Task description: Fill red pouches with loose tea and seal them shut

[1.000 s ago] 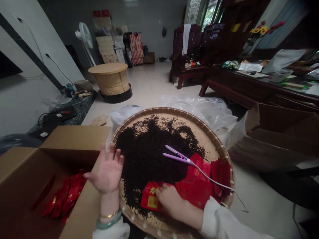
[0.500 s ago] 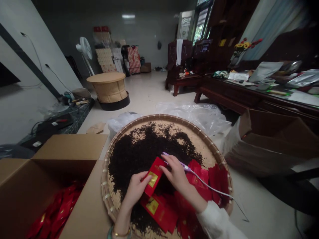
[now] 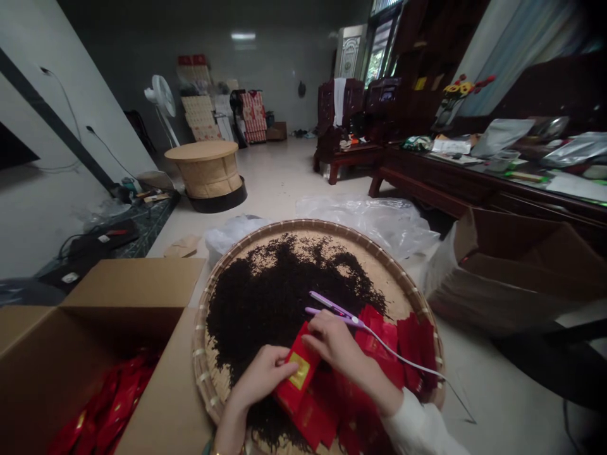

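Observation:
A red packet (image 3: 303,357) with a gold patch is tilted over the round woven tray (image 3: 202,360). My left hand (image 3: 265,373) is closed on its left edge, thumb on the front. The fingers of my right hand (image 3: 332,341) are bent and pinch its top right corner. Just beyond them a small purple straightener-type heat sealer (image 3: 334,306) lies with its jaws apart, its white cord running right. Dark loose tea leaves (image 3: 265,297) cover much of the tray. More red packets (image 3: 379,341) lie under and beside my right forearm.
An open cardboard box (image 3: 156,379) holding red packets (image 3: 109,404) stands at left. Another open box (image 3: 512,272) is at right, before a cluttered dark table (image 3: 474,174). Clear plastic sheeting (image 3: 370,218) lies behind the tray; farther back is a round wooden-topped drum (image 3: 203,164).
The packet and both hands have come down and nearer to me. My right hand has moved off the purple sealer, whose jaws now show spread apart.

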`<state>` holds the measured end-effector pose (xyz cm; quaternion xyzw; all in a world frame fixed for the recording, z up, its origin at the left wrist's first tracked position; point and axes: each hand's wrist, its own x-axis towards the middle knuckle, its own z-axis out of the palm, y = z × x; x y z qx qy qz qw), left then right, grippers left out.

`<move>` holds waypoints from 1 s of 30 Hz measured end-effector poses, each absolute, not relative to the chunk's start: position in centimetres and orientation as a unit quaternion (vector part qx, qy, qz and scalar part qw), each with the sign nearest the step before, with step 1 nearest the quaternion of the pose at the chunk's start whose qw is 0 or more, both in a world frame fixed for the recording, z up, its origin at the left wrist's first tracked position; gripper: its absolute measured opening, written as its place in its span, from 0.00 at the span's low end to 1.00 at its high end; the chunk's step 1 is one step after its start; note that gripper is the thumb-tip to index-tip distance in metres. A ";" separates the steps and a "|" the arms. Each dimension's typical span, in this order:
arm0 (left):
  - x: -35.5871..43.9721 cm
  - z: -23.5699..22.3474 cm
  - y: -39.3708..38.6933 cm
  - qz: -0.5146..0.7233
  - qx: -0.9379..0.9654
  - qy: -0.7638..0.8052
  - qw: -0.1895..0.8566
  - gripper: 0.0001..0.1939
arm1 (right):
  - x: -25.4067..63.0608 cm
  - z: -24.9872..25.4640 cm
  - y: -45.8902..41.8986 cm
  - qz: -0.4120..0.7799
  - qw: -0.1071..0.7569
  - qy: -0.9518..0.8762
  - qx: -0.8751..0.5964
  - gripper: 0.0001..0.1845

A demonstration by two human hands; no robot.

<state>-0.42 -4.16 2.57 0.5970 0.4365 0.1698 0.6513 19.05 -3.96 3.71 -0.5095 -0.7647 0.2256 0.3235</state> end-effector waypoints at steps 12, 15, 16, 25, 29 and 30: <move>0.1 3.7 -4.3 0.238 0.550 0.384 0.703 0.33 | 18.9 5.8 -5.7 0.287 0.337 -0.819 -0.366 0.09; 0.2 3.8 -4.4 0.242 0.592 0.390 0.662 0.31 | 18.8 5.9 -5.7 0.384 0.281 -0.797 -0.372 0.07; 0.3 3.9 -4.4 0.234 0.611 0.379 0.654 0.30 | 18.8 5.9 -5.6 0.415 0.260 -0.786 -0.377 0.10; 0.2 4.6 -4.2 0.205 0.671 0.338 0.627 0.27 | 19.1 5.1 -5.3 0.428 0.250 -0.801 -0.335 0.18; 0.1 5.0 -4.2 0.167 0.711 0.320 0.604 0.27 | 18.9 5.3 -5.6 0.495 0.194 -0.797 -0.285 0.12; 0.1 5.0 -4.2 0.155 0.719 0.320 0.598 0.27 | 18.8 5.4 -5.7 0.497 0.168 -0.800 -0.291 0.13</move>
